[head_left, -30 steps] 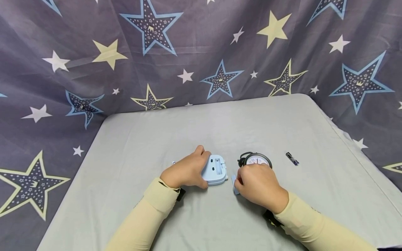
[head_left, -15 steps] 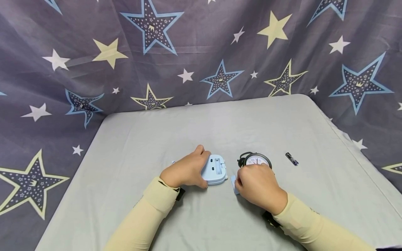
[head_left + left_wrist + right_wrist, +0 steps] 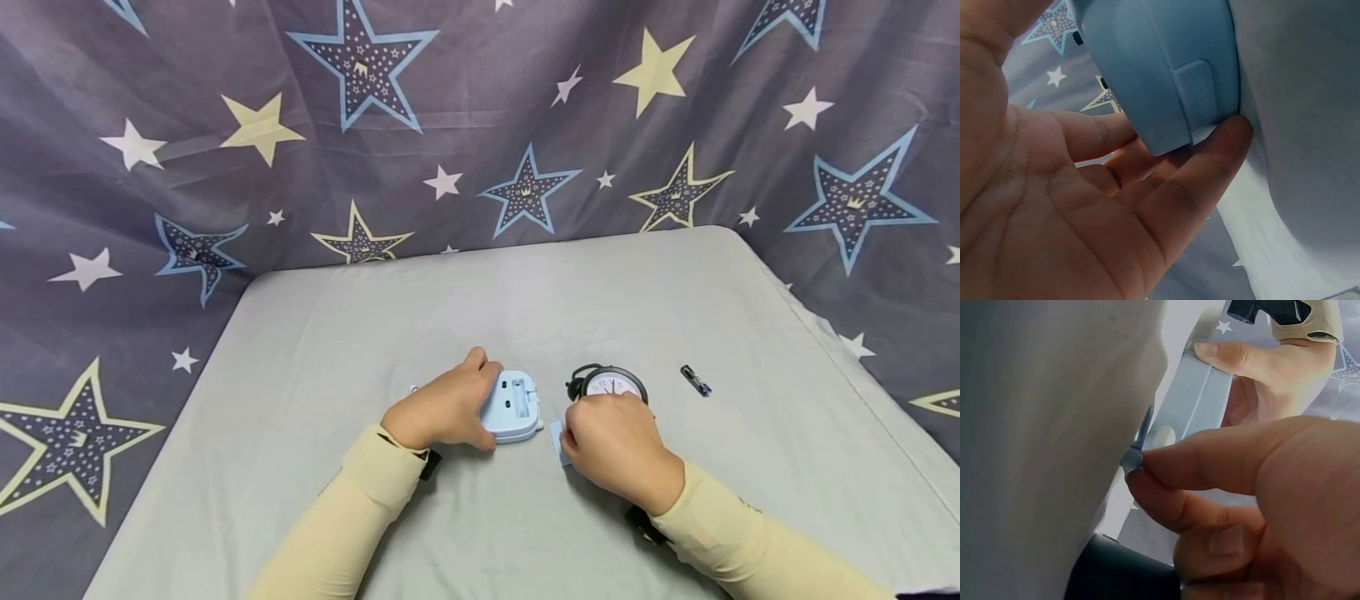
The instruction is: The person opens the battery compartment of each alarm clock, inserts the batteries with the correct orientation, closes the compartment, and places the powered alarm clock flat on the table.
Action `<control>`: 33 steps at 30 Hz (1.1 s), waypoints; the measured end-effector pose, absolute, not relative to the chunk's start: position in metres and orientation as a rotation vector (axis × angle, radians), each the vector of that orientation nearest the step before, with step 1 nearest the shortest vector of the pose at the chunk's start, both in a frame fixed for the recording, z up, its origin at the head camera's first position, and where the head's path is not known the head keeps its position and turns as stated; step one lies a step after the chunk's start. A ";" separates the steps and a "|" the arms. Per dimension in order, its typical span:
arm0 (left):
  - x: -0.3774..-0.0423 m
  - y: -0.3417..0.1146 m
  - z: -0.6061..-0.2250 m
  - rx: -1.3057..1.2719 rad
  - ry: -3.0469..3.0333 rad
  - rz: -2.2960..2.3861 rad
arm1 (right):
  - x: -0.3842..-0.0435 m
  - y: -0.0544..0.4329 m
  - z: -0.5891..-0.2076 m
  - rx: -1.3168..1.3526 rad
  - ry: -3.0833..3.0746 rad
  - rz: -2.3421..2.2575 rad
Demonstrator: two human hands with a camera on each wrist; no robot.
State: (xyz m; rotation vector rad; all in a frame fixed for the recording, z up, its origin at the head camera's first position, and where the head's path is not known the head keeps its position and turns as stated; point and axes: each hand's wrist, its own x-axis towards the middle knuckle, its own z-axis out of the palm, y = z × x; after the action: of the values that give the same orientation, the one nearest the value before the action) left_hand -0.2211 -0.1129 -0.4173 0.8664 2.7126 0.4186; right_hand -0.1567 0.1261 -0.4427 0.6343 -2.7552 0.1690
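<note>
A light blue alarm clock (image 3: 495,427) lies back side up on the bed-like grey surface, its battery slot (image 3: 521,398) uncovered and two small black knobs beside it. My left hand (image 3: 446,407) grips it from the left, thumb at the near edge and fingers at the far edge. In the left wrist view, fingertips lie along the blue casing (image 3: 1154,69) by a raised button. My right hand (image 3: 622,450) pinches a thin light blue battery cover (image 3: 557,440) between thumb and forefinger, just right of the clock. The right wrist view shows this cover (image 3: 1132,459) edge-on.
A round black alarm clock (image 3: 613,383) stands right behind my right hand, which partly hides its dial. Farther right lies a small dark battery (image 3: 696,381). Star-patterned curtain (image 3: 480,125) hangs along the back and sides of the grey surface (image 3: 480,308).
</note>
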 end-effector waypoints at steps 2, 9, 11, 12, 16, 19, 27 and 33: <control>-0.221 -0.113 -0.418 0.867 2.714 0.418 | -0.157 0.126 -0.443 0.632 -2.758 0.167; -0.222 -0.113 -0.419 0.859 2.711 0.409 | -0.157 0.126 -0.444 0.625 -2.756 0.179; -0.222 -0.113 -0.420 0.856 2.709 0.412 | -0.157 0.126 -0.444 0.625 -2.756 0.184; -0.222 -0.113 -0.420 0.853 2.708 0.412 | -0.157 0.126 -0.444 0.625 -2.757 0.186; -0.221 -0.114 -0.421 0.849 2.714 0.416 | -0.156 0.126 -0.443 0.628 -2.751 0.199; -0.221 -0.114 -0.419 0.859 2.727 0.399 | -0.157 0.126 -0.443 0.622 -2.748 0.212; -0.220 -0.116 -0.419 0.881 2.752 0.323 | -0.158 0.126 -0.443 0.610 -2.768 0.239; -0.219 -0.119 -0.421 0.892 2.758 0.309 | -0.160 0.125 -0.442 0.609 -2.772 0.282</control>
State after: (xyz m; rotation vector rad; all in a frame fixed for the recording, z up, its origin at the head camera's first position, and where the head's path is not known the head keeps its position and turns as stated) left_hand -0.2190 -0.1194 -0.4207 0.8919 2.7577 0.3092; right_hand -0.1605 0.1254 -0.4417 0.6089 -2.7716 0.2824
